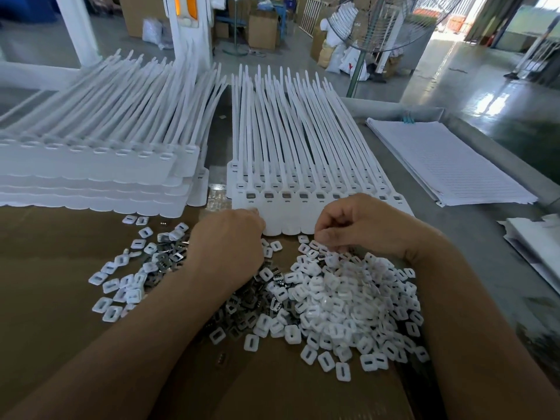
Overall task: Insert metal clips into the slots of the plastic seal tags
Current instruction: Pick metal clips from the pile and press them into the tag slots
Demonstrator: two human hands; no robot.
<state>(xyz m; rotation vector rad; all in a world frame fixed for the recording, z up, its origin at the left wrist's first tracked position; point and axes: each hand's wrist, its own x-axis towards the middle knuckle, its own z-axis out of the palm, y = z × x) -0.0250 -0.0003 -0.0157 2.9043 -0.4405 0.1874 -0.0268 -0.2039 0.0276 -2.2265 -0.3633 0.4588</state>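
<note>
— While seal tags (291,213) are laid across the bench (491,253), how are fingers set?
— Curled on left hand (227,244) and right hand (360,225); contents cannot be told. Metal clips (242,298) are heaped between.

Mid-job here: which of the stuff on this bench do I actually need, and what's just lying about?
For the job: front row of seal tags; grey metal clips; stacked tags at left; probably the white slotted caps.
Lying about: lined paper stack; fan; cartons behind.
</note>
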